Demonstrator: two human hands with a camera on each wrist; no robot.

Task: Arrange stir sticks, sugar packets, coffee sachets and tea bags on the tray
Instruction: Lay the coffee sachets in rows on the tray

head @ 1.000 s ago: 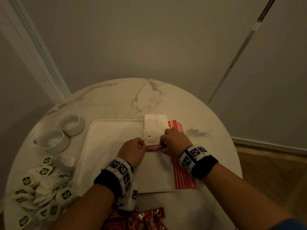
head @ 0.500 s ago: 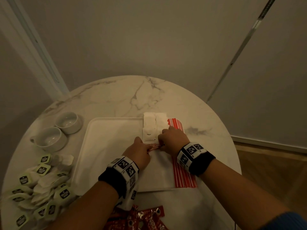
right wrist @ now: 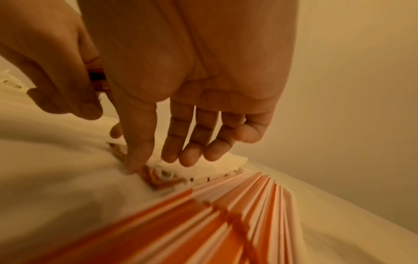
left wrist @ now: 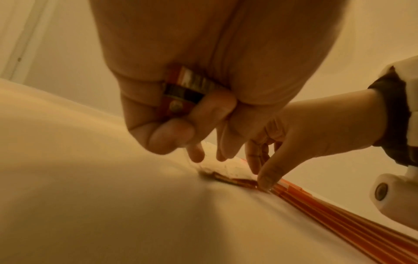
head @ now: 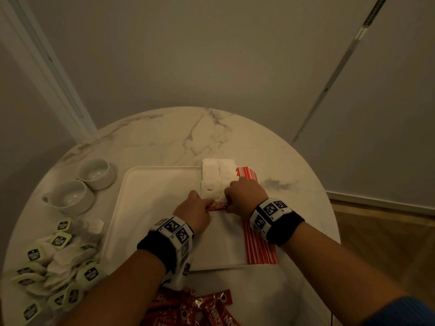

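A white tray (head: 153,196) lies mid-table. White sugar packets (head: 211,180) sit at its far right, and red-and-white stir sticks (head: 259,248) lie along its right edge. My left hand (head: 202,208) curls its lower fingers round red coffee sachets (left wrist: 187,89). Its two straighter fingers reach down to the packets' near edge. My right hand (head: 235,198) has straight fingers, and its thumb (right wrist: 135,160) presses a red sachet (right wrist: 156,176) flat on the tray beside the stir sticks (right wrist: 203,214). Between both hands a red sachet (head: 217,205) shows.
Several green-tagged tea bags (head: 54,262) are heaped at the table's left front. More red coffee sachets (head: 200,309) lie at the near edge under my left arm. Two white cups (head: 68,198) stand left of the tray. The round marble table (head: 188,137) ends close behind the tray.
The sachet between my hands has turned from lying face-up to edge-on and now shows less. My left hand has shifted slightly forward. My right hand has stayed by the sticks.
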